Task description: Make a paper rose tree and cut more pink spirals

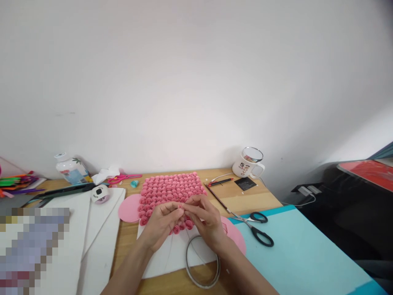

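Note:
A white board (172,258) on the wooden desk (245,196) carries several rows of small pink paper roses (170,188). My left hand (159,225) and my right hand (204,217) meet over the near edge of the roses. Both pinch with their fingertips touching at one small pink rose (181,209). Pink paper discs lie to the left (129,208) and to the right (238,237) of the board. A tape ring (201,262) rests on the board's near corner, just below my right wrist.
Black-handled scissors (259,229) lie on a turquoise sheet (294,250) at the right. A white mug (248,164), a pencil (217,196) and a black card sit behind. White foam sheets (92,229), a paper punch (100,193), pink scissors (123,178) and a bottle (72,169) are on the left.

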The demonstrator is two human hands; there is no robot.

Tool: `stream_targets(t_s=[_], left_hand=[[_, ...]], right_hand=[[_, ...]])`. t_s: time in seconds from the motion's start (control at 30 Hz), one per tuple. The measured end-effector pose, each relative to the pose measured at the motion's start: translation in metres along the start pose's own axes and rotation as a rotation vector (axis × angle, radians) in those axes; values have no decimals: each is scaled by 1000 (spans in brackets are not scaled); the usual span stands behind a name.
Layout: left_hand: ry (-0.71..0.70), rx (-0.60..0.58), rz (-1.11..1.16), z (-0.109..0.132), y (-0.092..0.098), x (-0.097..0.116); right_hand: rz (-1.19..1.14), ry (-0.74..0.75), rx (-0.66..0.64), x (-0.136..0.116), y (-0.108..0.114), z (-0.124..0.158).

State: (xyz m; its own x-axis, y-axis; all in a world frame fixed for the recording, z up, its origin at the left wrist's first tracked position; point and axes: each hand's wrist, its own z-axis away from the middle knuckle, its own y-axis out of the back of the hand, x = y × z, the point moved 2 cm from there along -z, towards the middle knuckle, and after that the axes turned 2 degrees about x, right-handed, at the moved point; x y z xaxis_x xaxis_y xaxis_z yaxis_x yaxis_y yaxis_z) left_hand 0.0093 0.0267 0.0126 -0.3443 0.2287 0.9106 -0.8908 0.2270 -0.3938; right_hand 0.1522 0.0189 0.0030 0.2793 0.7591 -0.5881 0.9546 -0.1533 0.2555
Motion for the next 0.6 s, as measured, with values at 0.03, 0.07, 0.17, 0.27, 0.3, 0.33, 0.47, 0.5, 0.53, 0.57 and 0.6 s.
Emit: stream_targets(t_s=[0.03,0.07,0.17,0.27,0.3,0.33,0.47,0.5,0.53,0.57,0.6], left_hand=[[-2,7,1,0,0,0],[-5,16,-5,-1,-1,0],[-21,54,-59,-1,-4,-1],[-27,76,-106,0,-4,-2],[-29,72,-118,0,-4,-2],[-31,68,-131,0,-4,-3],[-36,75,-139,0,-3,-3],[-29,82,-129,0,-4,-3],[-22,84,-117,0,-4,-3],[-14,85,-107,1,-5,-3],[-7,86,-101,1,-5,-3]], right_hand=[[-8,-13,-5,0,-1,1],[-12,-36,-6,1,-2,1],[-20,-132,16,3,-2,0],[-63,-232,57,7,0,-2],[-78,-261,64,8,0,-3],[-90,-286,65,10,0,-3],[-114,-349,40,13,1,-4],[-121,-358,37,12,1,-4],[-130,-364,32,12,1,-4],[-145,-365,23,11,0,-4],[-163,-362,6,10,0,-4]])
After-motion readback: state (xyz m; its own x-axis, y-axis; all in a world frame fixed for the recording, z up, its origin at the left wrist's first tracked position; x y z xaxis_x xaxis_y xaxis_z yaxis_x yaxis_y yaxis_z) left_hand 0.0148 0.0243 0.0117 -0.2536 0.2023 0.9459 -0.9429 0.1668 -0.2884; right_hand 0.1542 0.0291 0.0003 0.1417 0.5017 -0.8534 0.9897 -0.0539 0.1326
